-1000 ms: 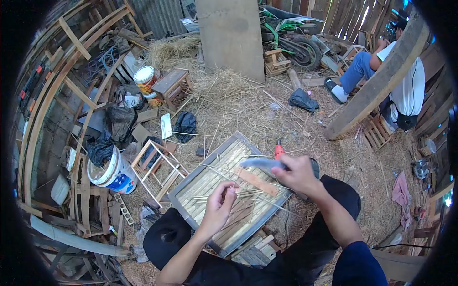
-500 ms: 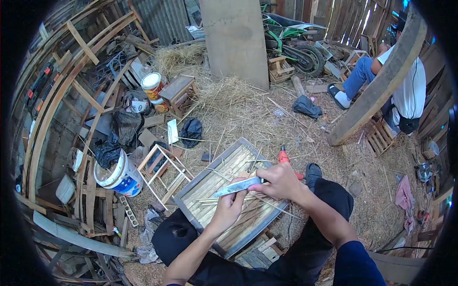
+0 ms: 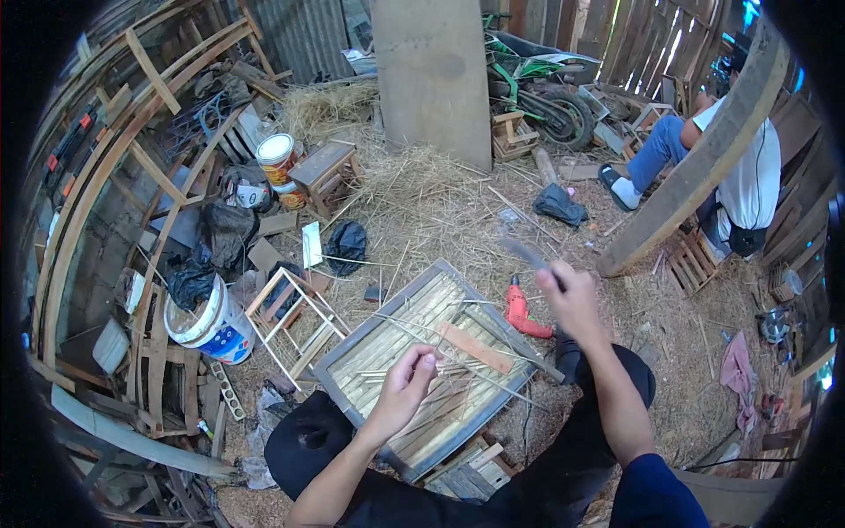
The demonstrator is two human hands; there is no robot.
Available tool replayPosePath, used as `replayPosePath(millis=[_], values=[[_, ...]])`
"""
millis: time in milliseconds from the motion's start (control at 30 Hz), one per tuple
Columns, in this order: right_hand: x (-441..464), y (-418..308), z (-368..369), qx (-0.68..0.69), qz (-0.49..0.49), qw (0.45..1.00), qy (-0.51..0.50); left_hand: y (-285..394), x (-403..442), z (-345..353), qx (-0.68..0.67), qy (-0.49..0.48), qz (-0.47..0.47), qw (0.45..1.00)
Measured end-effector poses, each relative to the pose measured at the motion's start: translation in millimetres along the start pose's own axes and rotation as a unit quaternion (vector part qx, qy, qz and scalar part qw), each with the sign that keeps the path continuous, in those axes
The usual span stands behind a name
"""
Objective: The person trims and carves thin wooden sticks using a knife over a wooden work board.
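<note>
My right hand (image 3: 574, 308) is closed around the dark handle of a knife (image 3: 525, 253). Its blurred blade points up and left, clear of the panel. Above the left half of a framed panel (image 3: 329, 363) is my left hand (image 3: 407, 385), its thumb and fingertips pinched together. Whatever sits in that pinch is too small to make out. Pale split strips (image 3: 414, 319) line the panel inside its grey frame. Several thin loose sticks lie across them, along with a flat brown wooden piece (image 3: 475, 347). The panel rests over my lap and some wood blocks (image 3: 475, 475).
A red power drill (image 3: 521, 310) lies right of the panel. To the left stand a small wooden frame (image 3: 290, 321) and a white bucket (image 3: 220, 330). Straw covers the floor. A slanted post (image 3: 695, 189) rises at right, with a seated person (image 3: 748, 167) behind it.
My right hand has swung the knife up and right, away from my left hand. My left hand has stayed over the panel. The brown wooden piece and the drill now show fully.
</note>
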State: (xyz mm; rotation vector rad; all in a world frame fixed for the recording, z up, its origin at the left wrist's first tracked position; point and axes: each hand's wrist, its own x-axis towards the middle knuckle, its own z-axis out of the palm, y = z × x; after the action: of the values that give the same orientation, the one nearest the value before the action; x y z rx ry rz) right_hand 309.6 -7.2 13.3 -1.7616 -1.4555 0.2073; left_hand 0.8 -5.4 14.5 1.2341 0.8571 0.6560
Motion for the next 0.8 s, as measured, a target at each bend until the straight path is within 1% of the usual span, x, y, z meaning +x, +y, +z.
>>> replayPosePath(millis=[33,67,133,167,267,300,333,467,567,667,733,800], values=[[-7.7,-9.4,3.1,-0.01,0.001,0.999,-0.054,0.8,1.1,0.6,-0.009,0.01,-0.005,1.0],[-11.5,-20.0,8.9,0.02,0.001,0.996,-0.082,0.8,1.7,1.4,-0.017,0.019,-0.011,1.0],[-17.0,-40.1,22.3,0.079,0.003,0.988,-0.136,-1.9,3.9,2.8,0.009,0.015,0.013,1.0],[-18.6,-45.7,28.4,0.111,0.006,0.983,-0.145,-4.5,5.9,3.7,0.022,0.013,0.027,0.999],[-20.3,-51.2,54.9,0.227,0.007,0.961,-0.16,-32.6,21.1,1.9,0.087,0.054,0.078,0.992],[-18.7,-51.9,67.8,0.277,0.008,0.948,-0.156,-31.3,23.5,2.6,0.087,0.052,0.052,0.993],[-17.3,-52.2,75.7,0.326,0.008,0.933,-0.151,-30.7,25.5,4.3,0.096,0.056,0.054,0.992],[-17.4,-35.3,97.2,0.36,0.041,0.923,-0.132,-26.6,22.5,5.3,0.143,0.063,0.061,0.986],[-21.9,-37.5,82.8,0.352,0.045,0.919,-0.169,-31.1,22.4,3.9,0.164,0.05,0.069,0.983],[-28.3,-34.9,64.6,0.349,0.06,0.911,-0.211,-30.5,16.5,3.5,0.172,0.012,0.057,0.983],[-31.1,-35.1,53.3,0.343,0.063,0.909,-0.229,-30.1,13.1,6.8,0.156,0.008,0.052,0.986],[-30.6,-34.9,49.4,0.36,0.071,0.908,-0.202,-25.7,14.6,13.9,0.135,0.018,0.053,0.989]])
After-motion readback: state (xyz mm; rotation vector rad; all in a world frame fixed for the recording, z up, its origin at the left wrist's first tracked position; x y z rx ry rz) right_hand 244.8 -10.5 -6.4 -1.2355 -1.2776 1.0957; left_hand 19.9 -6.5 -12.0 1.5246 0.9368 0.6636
